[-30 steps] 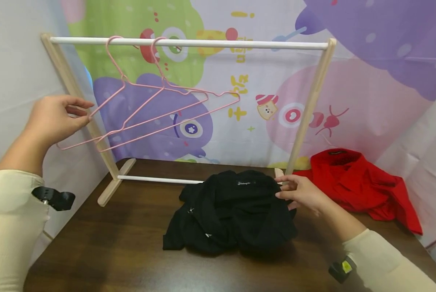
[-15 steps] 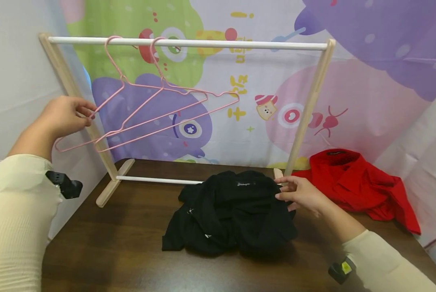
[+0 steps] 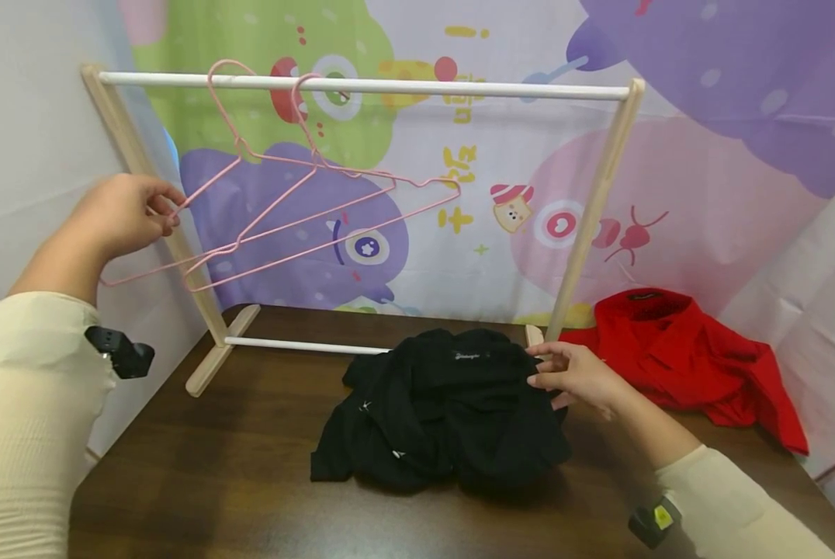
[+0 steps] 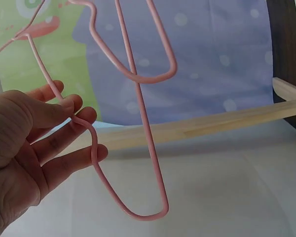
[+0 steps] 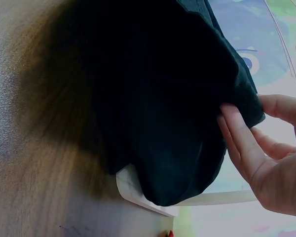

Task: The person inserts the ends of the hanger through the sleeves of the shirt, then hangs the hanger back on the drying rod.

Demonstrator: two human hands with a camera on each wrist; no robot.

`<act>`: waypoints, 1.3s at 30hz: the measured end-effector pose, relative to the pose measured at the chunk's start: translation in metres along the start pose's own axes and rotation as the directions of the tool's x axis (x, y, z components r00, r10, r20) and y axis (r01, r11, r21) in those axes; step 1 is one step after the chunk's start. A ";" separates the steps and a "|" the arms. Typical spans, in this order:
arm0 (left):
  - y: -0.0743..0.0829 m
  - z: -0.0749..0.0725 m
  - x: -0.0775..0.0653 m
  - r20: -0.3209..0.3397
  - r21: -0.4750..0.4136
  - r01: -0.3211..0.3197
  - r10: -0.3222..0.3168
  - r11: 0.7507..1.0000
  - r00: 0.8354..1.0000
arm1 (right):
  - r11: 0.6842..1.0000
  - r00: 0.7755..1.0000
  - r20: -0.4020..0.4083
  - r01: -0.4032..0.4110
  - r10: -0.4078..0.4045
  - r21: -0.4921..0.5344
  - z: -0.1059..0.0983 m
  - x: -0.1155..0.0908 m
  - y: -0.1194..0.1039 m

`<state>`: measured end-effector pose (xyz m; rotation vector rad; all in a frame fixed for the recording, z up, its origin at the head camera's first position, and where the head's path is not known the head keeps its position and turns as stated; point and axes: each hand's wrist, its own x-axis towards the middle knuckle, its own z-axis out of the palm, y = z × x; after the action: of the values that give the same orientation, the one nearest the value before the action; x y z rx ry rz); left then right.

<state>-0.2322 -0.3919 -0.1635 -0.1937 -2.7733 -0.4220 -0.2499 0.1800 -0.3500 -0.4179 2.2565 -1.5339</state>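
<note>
My left hand pinches the left shoulder of a pink wire hanger between thumb and fingers. The hanger's hook stands slightly above the white rail. A second pink hanger hangs from the rail just to the right. In the left wrist view, the held hanger's looped end dangles below my fingers. On the table lies a rumpled black shirt, its collar label facing up. My right hand pinches its right edge; the right wrist view shows the thumb behind the cloth and fingertips in front.
A wooden rack with a white top rail stands at the back of the brown table. A red shirt lies at the right, behind my right forearm. A printed cartoon curtain hangs behind the rack.
My left hand has moved slightly right and up, and the held hanger's hook has risen above the rail. The right hand and black shirt have stayed in place.
</note>
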 end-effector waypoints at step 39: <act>-0.017 -0.028 -0.035 -0.057 0.127 0.033 -0.026 0.991 0.998 | 1.000 1.000 0.003 0.004 -0.005 0.018 0.001 0.000 0.008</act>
<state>-0.1942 -0.4197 -0.1549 -0.1084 -2.7400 -0.2513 -0.2498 0.1824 -0.3577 -0.4202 2.2392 -1.5537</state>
